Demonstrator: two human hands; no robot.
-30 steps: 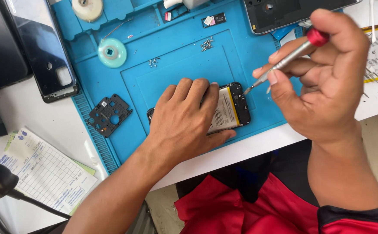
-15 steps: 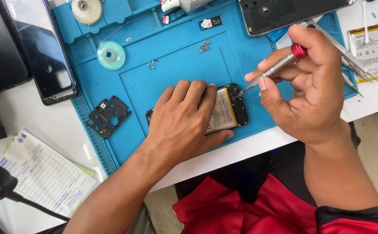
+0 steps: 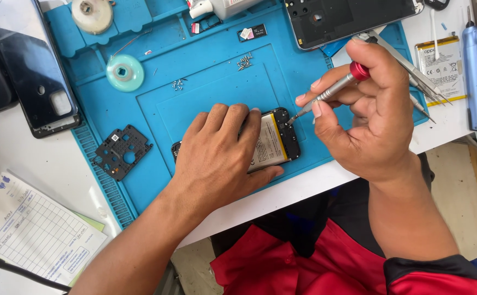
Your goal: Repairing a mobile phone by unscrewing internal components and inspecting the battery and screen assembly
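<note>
Blue repair mat (image 3: 205, 71): my left hand (image 3: 222, 155) pressed flat on the opened phone (image 3: 274, 143). My right hand (image 3: 369, 114) pinched a screwdriver (image 3: 331, 92), tip angled down-left at the phone's upper right corner.

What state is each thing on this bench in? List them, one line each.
Opened black phone with exposed battery: back off, lying flat on the blue mat, pinned under the left hand.
Slim silver screwdriver with red cap: held in the right hand, tip at the phone's top edge.
Black phone back cover: removed, lying at the mat's left.
Black inner plastic plate: removed, lying on the mat.
Small screws: loose, in clusters.
</note>
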